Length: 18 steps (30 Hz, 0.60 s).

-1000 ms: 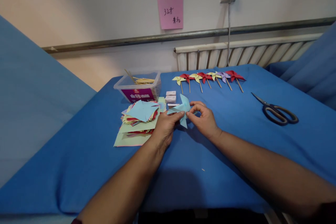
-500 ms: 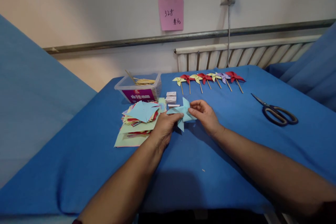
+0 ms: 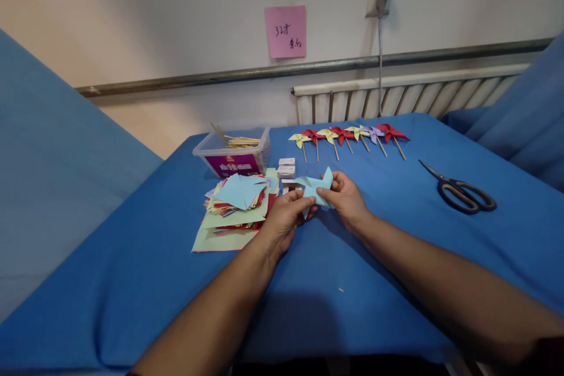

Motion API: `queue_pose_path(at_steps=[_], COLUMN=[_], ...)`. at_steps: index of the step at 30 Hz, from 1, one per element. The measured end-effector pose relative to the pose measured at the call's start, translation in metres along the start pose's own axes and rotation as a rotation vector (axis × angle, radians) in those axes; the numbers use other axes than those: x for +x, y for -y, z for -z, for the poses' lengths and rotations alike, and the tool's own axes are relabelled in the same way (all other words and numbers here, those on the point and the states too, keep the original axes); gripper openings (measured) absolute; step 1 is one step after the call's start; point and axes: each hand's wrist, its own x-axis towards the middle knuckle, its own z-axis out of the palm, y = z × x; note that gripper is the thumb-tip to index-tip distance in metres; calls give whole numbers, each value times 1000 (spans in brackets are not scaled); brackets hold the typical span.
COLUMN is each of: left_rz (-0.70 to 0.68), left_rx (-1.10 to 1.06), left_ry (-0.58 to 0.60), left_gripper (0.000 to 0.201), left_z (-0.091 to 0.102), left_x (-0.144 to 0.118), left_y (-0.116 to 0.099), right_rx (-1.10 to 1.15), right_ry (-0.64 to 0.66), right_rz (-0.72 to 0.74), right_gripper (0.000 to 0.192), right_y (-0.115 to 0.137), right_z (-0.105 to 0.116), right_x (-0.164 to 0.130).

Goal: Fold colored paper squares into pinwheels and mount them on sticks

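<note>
Both hands on a light-blue paper pinwheel

Left hand (image 3: 284, 220) and right hand (image 3: 348, 200) each hold a closed grip on the pinwheel (image 3: 314, 189), raised just above the blue table (image 3: 388, 247); paper stack (image 3: 235, 205) lies left; scissors (image 3: 462, 192) well apart, right

Finished pinwheels (image 3: 348, 134): seven. Scissors (image 3: 460, 192): one. Plastic tub (image 3: 232, 154): one.

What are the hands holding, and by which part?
Both hands, left hand and right hand, pinch a light blue folded paper pinwheel near its centre.
</note>
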Motion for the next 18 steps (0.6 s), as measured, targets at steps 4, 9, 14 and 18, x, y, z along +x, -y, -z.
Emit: queue_pose_path(at_steps=[4, 9, 14, 18], left_rz=[-53, -81, -69, -61], left_rx=[4, 27, 65, 82], left_ry=[-30, -29, -40, -71], left_gripper=[24, 24, 27, 29], left_z=[1, 6, 7, 7], left_x=[2, 6, 6, 5], left_y=[3, 5, 4, 1], right_rx=[-43, -40, 3, 4], right_ry=[-37, -28, -4, 10], right_rz=[101, 113, 83, 62], right_gripper=[37, 39, 40, 41], right_y=[-7, -12, -11, -11], right_z=[-6, -11, -11, -11], right_x=[-4, -9, -9, -8])
